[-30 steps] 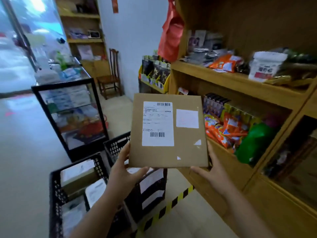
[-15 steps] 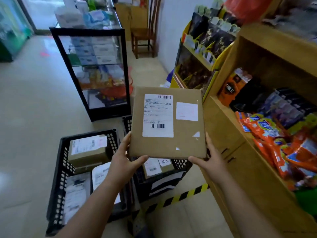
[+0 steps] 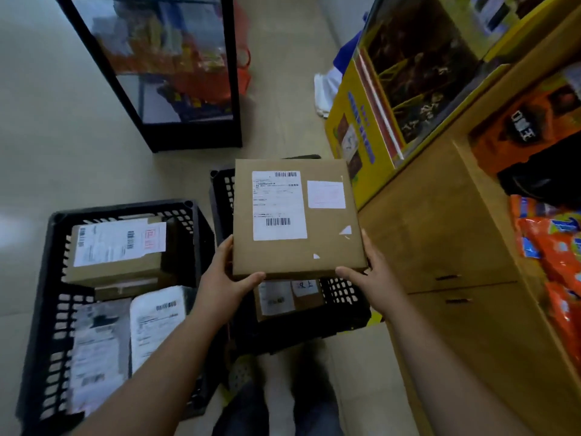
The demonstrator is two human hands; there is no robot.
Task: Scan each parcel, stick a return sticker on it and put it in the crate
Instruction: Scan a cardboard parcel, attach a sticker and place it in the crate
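Observation:
I hold a flat brown cardboard parcel (image 3: 327,247) level in front of me, with a white shipping label and a smaller pale sticker on its top face. My left hand (image 3: 224,278) grips its near left corner and my right hand (image 3: 367,275) grips its near right corner. The parcel hovers above a black plastic crate (image 3: 339,306) on the floor, which holds another brown parcel (image 3: 287,298). A second black crate (image 3: 53,278) to the left holds several labelled parcels.
A wooden shelf unit (image 3: 456,247) with snack packs stands on the right. Behind it is a yellow display stand (image 3: 355,121). At the back left stands a black glass-sided cabinet (image 3: 176,89). My feet are at the bottom centre on the tiled floor.
My view has tilted downward and both hands have lowered the parcel from chest height to just above the right crate. The grip on both near corners is unchanged.

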